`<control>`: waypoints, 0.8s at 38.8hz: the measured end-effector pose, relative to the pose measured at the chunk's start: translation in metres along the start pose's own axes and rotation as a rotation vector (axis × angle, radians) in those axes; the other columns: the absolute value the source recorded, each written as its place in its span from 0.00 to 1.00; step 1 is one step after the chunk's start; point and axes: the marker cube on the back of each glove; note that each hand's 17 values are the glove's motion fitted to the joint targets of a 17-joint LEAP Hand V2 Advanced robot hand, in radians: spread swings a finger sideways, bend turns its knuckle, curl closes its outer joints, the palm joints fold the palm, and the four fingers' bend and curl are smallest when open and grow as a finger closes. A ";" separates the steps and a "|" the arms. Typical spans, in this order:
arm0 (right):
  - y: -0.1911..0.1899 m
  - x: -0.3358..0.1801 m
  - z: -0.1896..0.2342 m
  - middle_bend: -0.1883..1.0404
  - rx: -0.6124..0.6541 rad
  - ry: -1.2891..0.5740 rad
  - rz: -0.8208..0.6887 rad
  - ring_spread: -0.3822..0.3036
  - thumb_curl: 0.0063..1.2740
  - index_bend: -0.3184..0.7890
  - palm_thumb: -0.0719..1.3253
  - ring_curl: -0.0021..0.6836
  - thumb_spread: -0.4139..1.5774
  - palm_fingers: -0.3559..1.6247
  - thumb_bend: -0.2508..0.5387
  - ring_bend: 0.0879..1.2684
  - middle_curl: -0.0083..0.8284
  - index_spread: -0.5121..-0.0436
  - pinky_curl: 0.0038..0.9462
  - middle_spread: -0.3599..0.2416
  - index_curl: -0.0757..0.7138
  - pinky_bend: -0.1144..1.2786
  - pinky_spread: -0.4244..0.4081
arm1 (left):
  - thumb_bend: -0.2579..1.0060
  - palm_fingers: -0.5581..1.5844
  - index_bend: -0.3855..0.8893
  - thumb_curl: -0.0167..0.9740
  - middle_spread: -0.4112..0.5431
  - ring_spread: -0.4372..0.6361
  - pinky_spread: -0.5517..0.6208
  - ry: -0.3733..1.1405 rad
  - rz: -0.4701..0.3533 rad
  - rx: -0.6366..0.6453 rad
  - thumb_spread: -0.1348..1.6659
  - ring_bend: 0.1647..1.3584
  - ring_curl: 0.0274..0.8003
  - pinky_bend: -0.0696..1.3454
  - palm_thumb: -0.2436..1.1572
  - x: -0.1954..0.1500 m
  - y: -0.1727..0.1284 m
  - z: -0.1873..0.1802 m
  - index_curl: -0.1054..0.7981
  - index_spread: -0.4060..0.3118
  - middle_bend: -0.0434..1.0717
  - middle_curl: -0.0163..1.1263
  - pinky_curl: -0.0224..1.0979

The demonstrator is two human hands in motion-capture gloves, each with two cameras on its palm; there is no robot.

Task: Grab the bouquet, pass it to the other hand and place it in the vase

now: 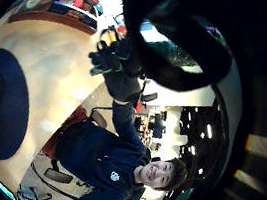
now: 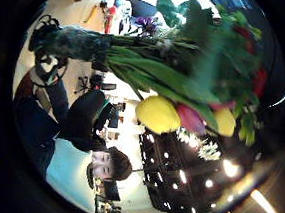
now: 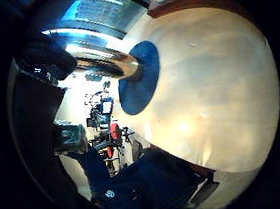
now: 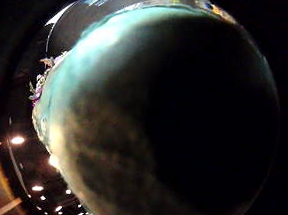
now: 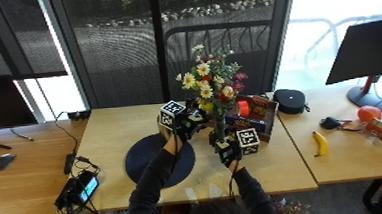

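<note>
The bouquet [image 5: 210, 86] of white, yellow and red flowers stands upright in the air above the table's middle. My right hand [image 5: 229, 152] grips the wrapped lower ends of the stems. The left thumb side palm view shows that hand [image 2: 63, 42] curled round the stems of the bouquet [image 2: 185, 75]. My left hand [image 5: 182, 122] is raised just left of the foliage and holds nothing, one finger [image 1: 178, 58] loosely arched. A shiny metal cylinder [image 3: 100, 58] shows by the round dark blue mat [image 5: 147, 159]; I cannot tell if it is the vase.
Behind the bouquet stands a box [image 5: 257, 110] with red things. A black pouch [image 5: 289, 101], a banana [image 5: 320, 143] and an orange ball [image 5: 369, 112] lie to the right, under a monitor [image 5: 368, 51]. A device with cables [image 5: 81, 188] sits at the front left.
</note>
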 end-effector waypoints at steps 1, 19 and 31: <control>-0.001 0.001 0.003 0.63 -0.005 -0.001 -0.007 0.23 0.21 0.51 0.63 0.75 0.79 0.84 0.31 0.53 0.77 0.53 0.48 0.24 0.80 0.45 0.16 | 0.19 0.40 0.40 0.39 0.67 0.66 0.69 0.001 0.004 -0.005 0.63 0.36 0.40 0.45 0.58 -0.001 -0.002 0.003 0.41 0.75 0.19 0.30 0.39; -0.003 -0.003 0.045 0.64 -0.084 0.007 -0.016 0.23 0.24 0.50 0.73 0.77 0.80 0.84 0.33 0.54 0.78 0.54 0.48 0.24 0.84 0.46 0.16 | 0.19 0.52 0.46 0.42 0.56 0.52 0.71 0.034 0.037 0.107 0.58 0.36 0.39 0.27 0.65 -0.001 -0.016 0.032 0.49 0.62 0.28 0.34 0.31; -0.002 -0.006 0.058 0.63 -0.126 -0.011 -0.006 0.23 0.24 0.48 0.73 0.76 0.80 0.83 0.30 0.53 0.78 0.54 0.47 0.24 0.85 0.46 0.16 | 0.21 0.80 0.60 0.51 0.25 0.21 0.42 0.002 0.049 0.295 0.52 0.31 0.43 0.17 0.80 0.006 -0.007 0.035 0.62 0.32 0.58 0.46 0.28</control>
